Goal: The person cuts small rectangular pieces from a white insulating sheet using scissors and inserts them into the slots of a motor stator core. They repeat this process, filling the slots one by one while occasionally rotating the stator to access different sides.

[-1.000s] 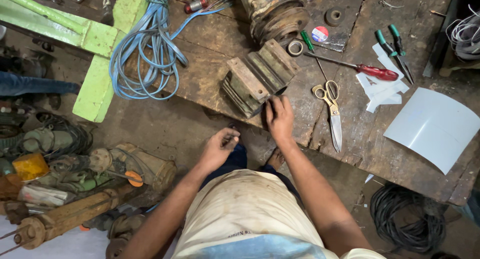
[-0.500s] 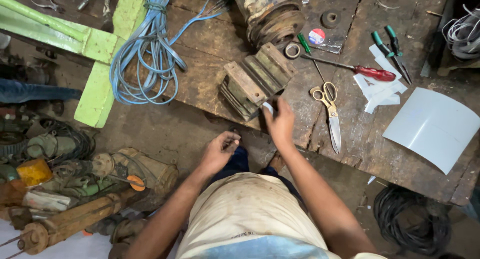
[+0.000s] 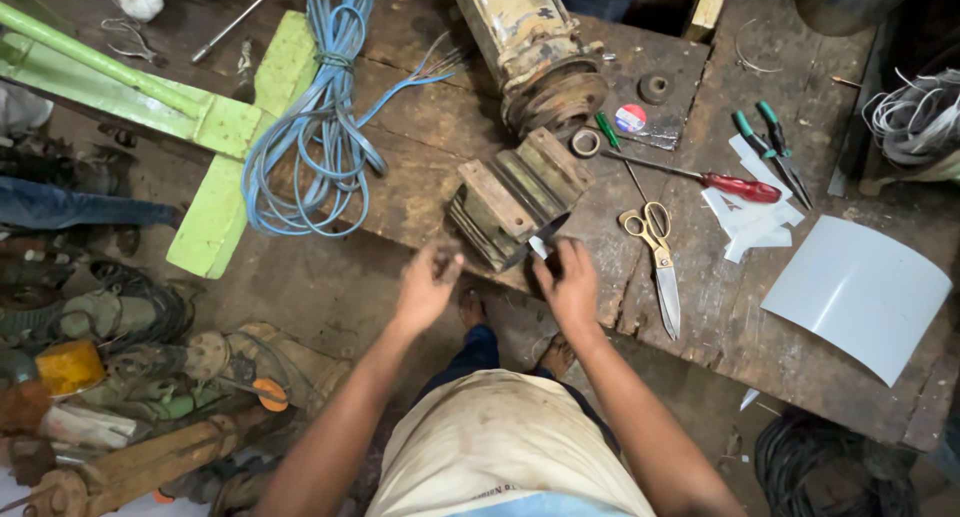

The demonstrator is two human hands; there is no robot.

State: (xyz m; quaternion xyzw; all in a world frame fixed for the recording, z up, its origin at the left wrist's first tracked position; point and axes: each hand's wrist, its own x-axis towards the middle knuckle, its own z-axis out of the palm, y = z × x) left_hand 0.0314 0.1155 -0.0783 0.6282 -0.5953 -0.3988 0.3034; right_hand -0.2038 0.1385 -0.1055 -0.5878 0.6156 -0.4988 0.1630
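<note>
My right hand (image 3: 572, 285) hovers at the near edge of the wooden bench (image 3: 420, 192). It grips a dark blade (image 3: 540, 237) with a small white piece (image 3: 538, 248) at its fingertips. The blade's tip reaches the rusty stack of metal plates (image 3: 515, 199) lying on the bench. My left hand (image 3: 428, 285) is just left of it, off the bench edge, with fingers curled in; nothing shows in it.
On the bench are a rusty motor housing (image 3: 530, 47), yellow-handled scissors (image 3: 655, 257), a red-handled screwdriver (image 3: 715, 182), green-handled pliers (image 3: 765, 142), white paper scraps (image 3: 750, 217), a curved white sheet (image 3: 860, 297) and a blue cable coil (image 3: 320, 127). Green frame (image 3: 150, 97) and scrap parts (image 3: 120, 397) lie at left.
My right hand lifted off the bench top and now holds the blade against the metal stack. My left hand rose closer to the bench edge.
</note>
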